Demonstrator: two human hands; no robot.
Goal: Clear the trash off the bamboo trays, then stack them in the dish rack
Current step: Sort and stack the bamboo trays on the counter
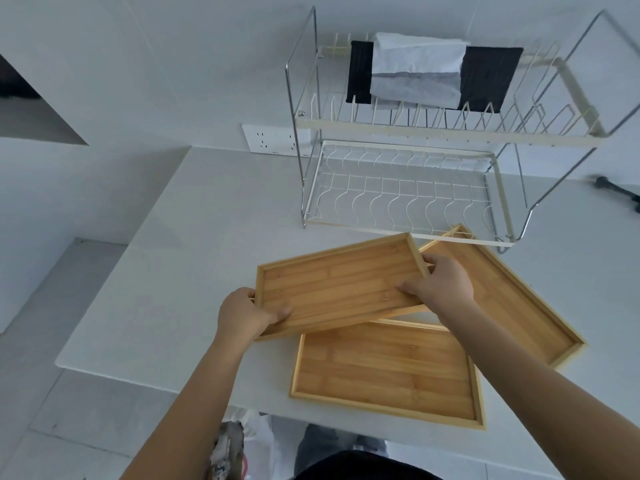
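Note:
I hold a bare bamboo tray above the white counter, tilted, with my left hand gripping its near-left corner and my right hand gripping its right end. A second bamboo tray lies flat on the counter near the front edge, partly under the held one. A third bamboo tray lies to the right, angled, its far corner touching the dish rack's base. No trash shows on any tray. The two-tier wire dish rack stands behind them; its lower tier holds nothing.
A black cloth and a white cloth hang over the rack's upper tier. A wall socket sits left of the rack. A black object lies at the far right. A bag with trash stands below the counter's front edge.

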